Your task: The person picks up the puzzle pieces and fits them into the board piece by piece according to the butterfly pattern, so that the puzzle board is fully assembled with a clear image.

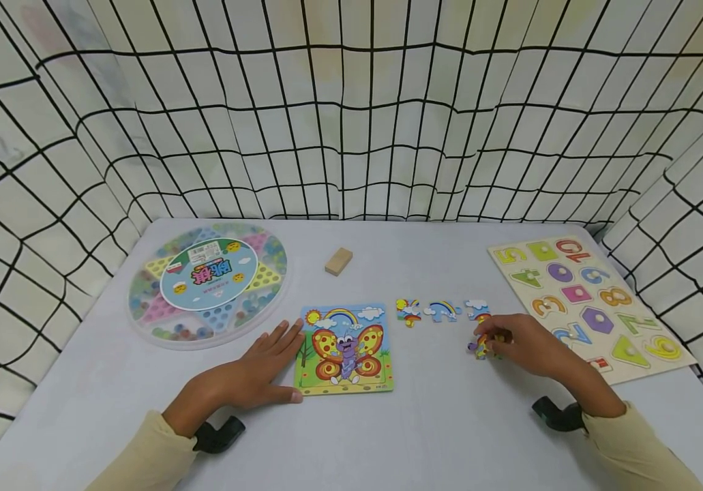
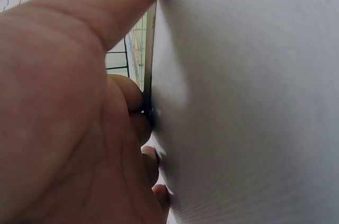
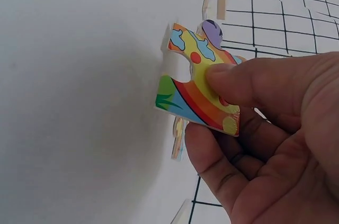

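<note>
In the head view my left hand (image 1: 260, 368) lies with fingers spread beside a square butterfly puzzle board (image 1: 346, 350), its fingertips and thumb at the board's left edge. The left wrist view shows the palm close up, and the board only as a thin edge (image 2: 150, 54). My right hand (image 1: 523, 344) pinches a jigsaw piece (image 3: 200, 99) between thumb and fingers, just above the table. Yellow, orange and blue patterns cover that piece, with a purple knob. Beyond it lie a sun piece (image 1: 409, 311), a rainbow piece (image 1: 442, 312) and a cloud piece (image 1: 477, 309) in a row.
A round Chinese checkers box (image 1: 208, 274) with coloured marbles sits at the back left. A small wooden block (image 1: 339, 261) lies behind the board. On the right is a number-and-shape board (image 1: 578, 286), close to my right forearm. Black netting (image 1: 372, 109) stands around the table.
</note>
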`<act>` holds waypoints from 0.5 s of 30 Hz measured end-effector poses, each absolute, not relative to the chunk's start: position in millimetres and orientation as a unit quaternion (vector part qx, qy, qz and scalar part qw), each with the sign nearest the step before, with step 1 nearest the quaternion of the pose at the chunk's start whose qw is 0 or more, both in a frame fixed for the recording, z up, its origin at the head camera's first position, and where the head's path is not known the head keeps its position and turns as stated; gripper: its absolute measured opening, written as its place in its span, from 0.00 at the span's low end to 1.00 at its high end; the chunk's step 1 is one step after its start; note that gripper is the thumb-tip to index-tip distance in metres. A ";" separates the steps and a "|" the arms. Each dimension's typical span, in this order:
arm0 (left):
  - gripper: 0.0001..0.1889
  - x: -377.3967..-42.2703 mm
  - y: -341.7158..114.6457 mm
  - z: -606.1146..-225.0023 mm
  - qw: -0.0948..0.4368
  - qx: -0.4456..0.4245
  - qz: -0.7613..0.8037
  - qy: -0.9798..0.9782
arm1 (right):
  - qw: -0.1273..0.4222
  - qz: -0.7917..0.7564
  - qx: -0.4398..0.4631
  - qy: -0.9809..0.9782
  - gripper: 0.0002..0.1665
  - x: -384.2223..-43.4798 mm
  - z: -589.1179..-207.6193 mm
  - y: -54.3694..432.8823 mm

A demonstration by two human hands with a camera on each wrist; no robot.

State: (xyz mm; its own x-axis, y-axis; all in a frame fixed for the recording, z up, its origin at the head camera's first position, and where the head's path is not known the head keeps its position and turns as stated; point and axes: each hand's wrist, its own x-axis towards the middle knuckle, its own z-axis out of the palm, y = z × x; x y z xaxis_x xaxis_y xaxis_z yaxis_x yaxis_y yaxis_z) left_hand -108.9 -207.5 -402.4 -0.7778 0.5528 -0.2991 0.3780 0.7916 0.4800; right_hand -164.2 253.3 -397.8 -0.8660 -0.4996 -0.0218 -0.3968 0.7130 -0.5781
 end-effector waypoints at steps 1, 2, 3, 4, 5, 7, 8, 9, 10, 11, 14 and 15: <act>0.53 -108.9 -207.5 -402.5 0.217 0.253 0.201 0.921 | 0.091 -0.293 -0.245 0.920 0.12 -164.8 -397.4 252.0; 0.53 -108.9 -207.6 -402.7 0.217 0.253 0.201 0.921 | 0.093 -0.295 -0.247 0.918 0.12 -165.6 -397.0 250.7; 0.53 -108.9 -207.6 -402.8 0.217 0.253 0.201 0.921 | 0.094 -0.296 -0.250 0.917 0.11 -166.4 -396.7 249.2; 0.53 -109.0 -207.4 -402.8 0.217 0.252 0.201 0.921 | 0.095 -0.297 -0.252 0.916 0.11 -167.2 -396.5 247.6; 0.53 -109.1 -207.3 -402.9 0.217 0.252 0.201 0.921 | 0.095 -0.297 -0.254 0.916 0.12 -167.9 -396.4 245.8; 0.53 -109.2 -207.0 -403.1 0.217 0.252 0.200 0.922 | 0.094 -0.301 -0.256 0.914 0.12 -169.4 -395.9 241.8; 0.53 -109.3 -206.9 -403.2 0.217 0.252 0.200 0.922 | 0.093 -0.302 -0.260 0.912 0.13 -170.3 -395.8 239.9; 0.53 -109.4 -206.8 -403.2 0.218 0.252 0.200 0.921 | 0.093 -0.305 -0.264 0.910 0.13 -171.1 -395.6 237.8; 0.53 -109.4 -206.7 -403.2 0.218 0.252 0.200 0.921 | 0.093 -0.308 -0.267 0.909 0.14 -171.8 -395.5 235.6; 0.53 -109.4 -206.7 -403.2 0.219 0.251 0.200 0.921 | 0.092 -0.311 -0.272 0.906 0.14 -172.6 -395.3 233.2; 0.53 -109.1 -206.8 -402.4 0.219 0.250 0.202 0.921 | 0.092 -0.322 -0.285 0.898 0.14 -174.5 -394.8 225.1; 0.53 -109.0 -207.0 -402.1 0.219 0.249 0.202 0.921 | 0.092 -0.325 -0.289 0.896 0.14 -175.2 -394.9 222.2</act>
State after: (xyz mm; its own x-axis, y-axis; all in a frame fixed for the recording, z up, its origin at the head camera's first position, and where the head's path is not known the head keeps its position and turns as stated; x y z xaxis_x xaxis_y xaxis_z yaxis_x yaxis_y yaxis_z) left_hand -109.0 -207.0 -402.1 -0.7794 0.5483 -0.3033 0.3711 0.7939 0.4816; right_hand -175.2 222.2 -394.9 -0.8163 -0.5773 0.0222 -0.4571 0.6219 -0.6358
